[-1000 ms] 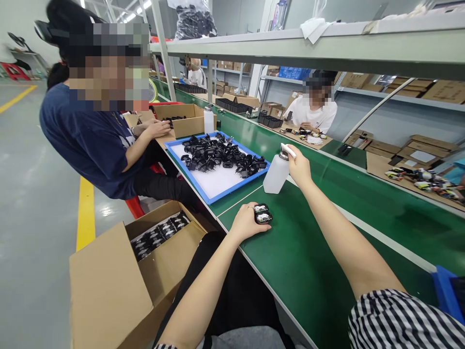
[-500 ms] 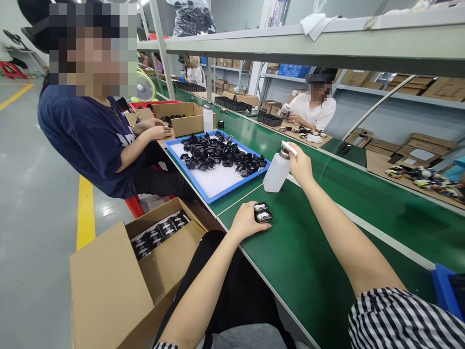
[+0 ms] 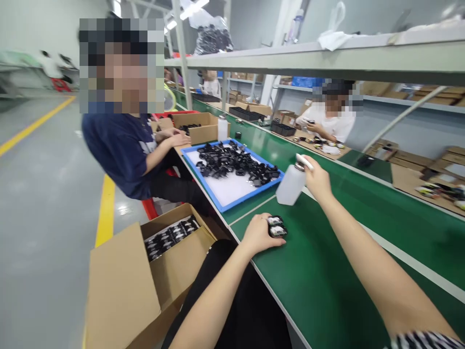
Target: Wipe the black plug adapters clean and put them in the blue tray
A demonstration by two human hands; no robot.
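My left hand [image 3: 258, 236] is closed around two small black plug-like parts [image 3: 277, 227] with pale inner faces turned up, near the front edge of the green bench [image 3: 308, 271]. My right hand [image 3: 317, 178] pinches a folded white cloth [image 3: 304, 161] against the metal top of a translucent white bottle [image 3: 290, 186]. The bottle stands on the bench, beside the corner of a blue-rimmed tray [image 3: 218, 202]. Many black plugs with prongs [image 3: 232, 162] lie heaped in that tray.
An open cardboard box [image 3: 125, 286] with rows of black parts stands low at my left. A co-worker in dark blue [image 3: 116, 145] sits beyond it, by another carton [image 3: 207, 131] and a second bottle [image 3: 223, 128]. Overhead runs a shelf [image 3: 290, 60]; across sits a person in white [image 3: 330, 116].
The camera view has swung left, so everything sits further right and lower. Both hands keep their places, the left on the black parts and the right with the cloth at the bottle top.
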